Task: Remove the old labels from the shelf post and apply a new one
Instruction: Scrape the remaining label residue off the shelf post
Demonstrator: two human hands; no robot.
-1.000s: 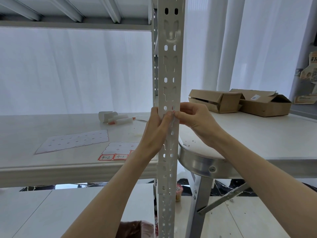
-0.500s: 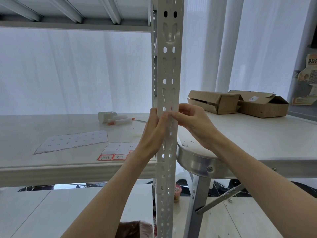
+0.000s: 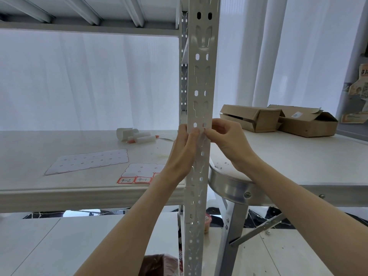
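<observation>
The white perforated shelf post (image 3: pixel 202 80) runs upright through the middle of the view. My left hand (image 3: pixel 182 152) wraps the post's left side with the thumb pressed on its front face. My right hand (image 3: pixel 227 140) reaches in from the right, its fingertips pinched against the front face at the same height. Whether a label lies under the fingertips is hidden. On the shelf board (image 3: pixel 39 192) lie a used sticker sheet (image 3: pixel 87 163) and a second sheet (image 3: pixel 142 173) with red-framed labels (image 3: pixel 133 180) marked 4-2 and 4-1.
Rolled white backing scraps and a red-tipped marker (image 3: pixel 137 136) lie further back on the shelf. A table with a metal rim (image 3: pixel 235 188) stands to the right, carrying two cardboard boxes (image 3: pixel 278 119). White curtains hang behind.
Both hands stay on the post at the same spot; the fingertips have shifted only slightly. The camera has tilted a little.
</observation>
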